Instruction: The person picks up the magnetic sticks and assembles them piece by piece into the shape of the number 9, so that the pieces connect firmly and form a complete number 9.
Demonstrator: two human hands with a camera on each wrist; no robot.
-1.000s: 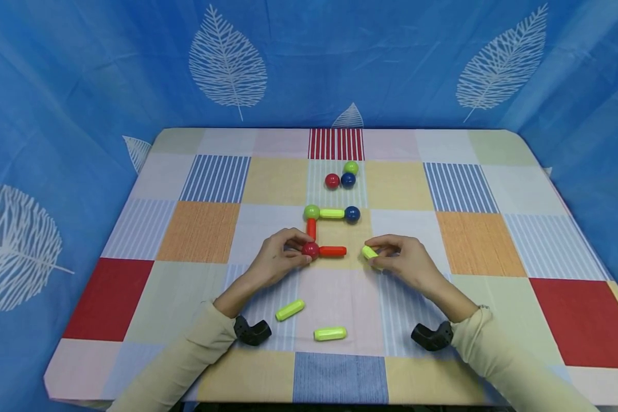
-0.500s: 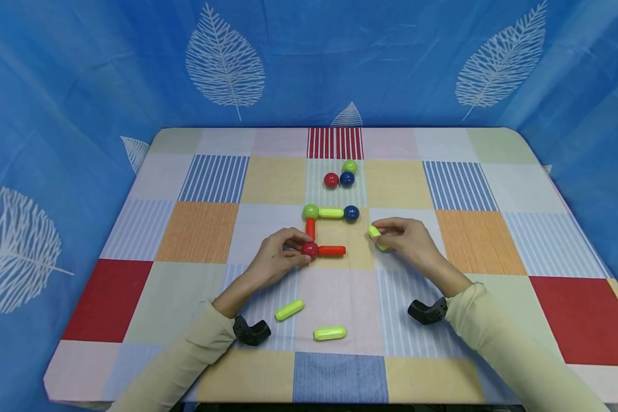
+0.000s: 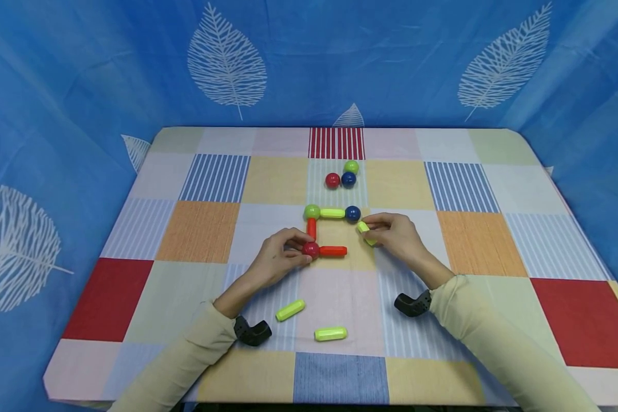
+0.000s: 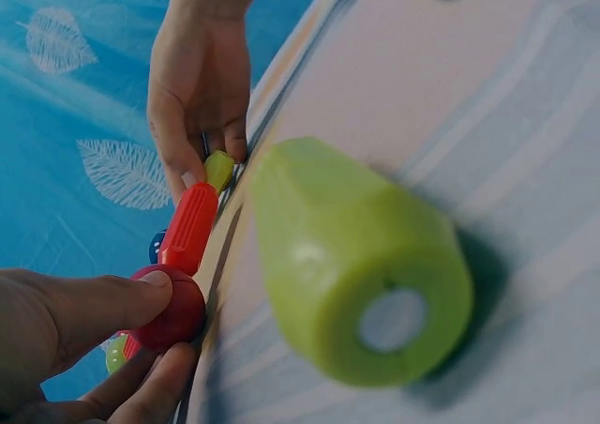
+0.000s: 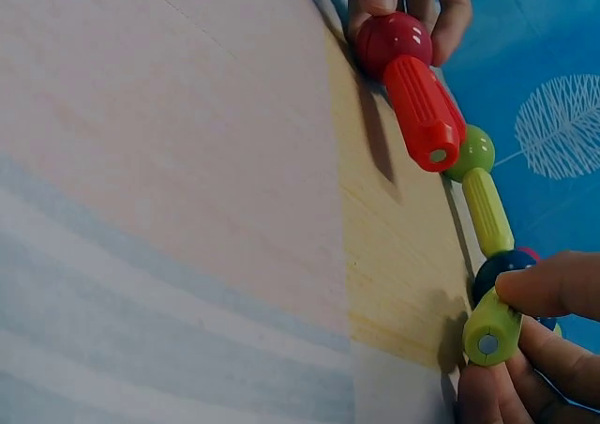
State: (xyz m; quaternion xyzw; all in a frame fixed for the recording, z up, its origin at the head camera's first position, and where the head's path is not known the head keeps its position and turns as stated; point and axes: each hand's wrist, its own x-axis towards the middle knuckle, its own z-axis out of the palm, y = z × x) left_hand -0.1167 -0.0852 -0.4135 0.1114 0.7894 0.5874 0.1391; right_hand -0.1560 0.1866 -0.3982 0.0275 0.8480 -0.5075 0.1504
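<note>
My left hand (image 3: pixel 278 257) pinches a red ball (image 3: pixel 311 250) between thumb and fingers. From that ball one red rod (image 3: pixel 333 251) points right, and a second red rod (image 3: pixel 311 229) runs back to a green ball (image 3: pixel 312 212). A yellow-green rod (image 3: pixel 332 213) links the green ball to a dark blue ball (image 3: pixel 352 214). My right hand (image 3: pixel 399 234) pinches another yellow-green rod (image 5: pixel 492 328), tilted, its far end close to the blue ball's near right side. Whether those two touch I cannot tell. A metal disc shows in this rod's near end in the right wrist view.
Two loose yellow-green rods, a left one (image 3: pixel 290 309) and a right one (image 3: pixel 331 333), lie nearer the table's front. Behind the joined pieces sit a loose red ball (image 3: pixel 332 181), a blue ball (image 3: pixel 348 179) and a green ball (image 3: pixel 351 166). A blue curtain (image 3: pixel 391 63) hangs behind the table.
The right hand has carried its yellow-green rod back, first slightly rightward, then left up beside the blue ball. The left hand has stayed on the red ball.
</note>
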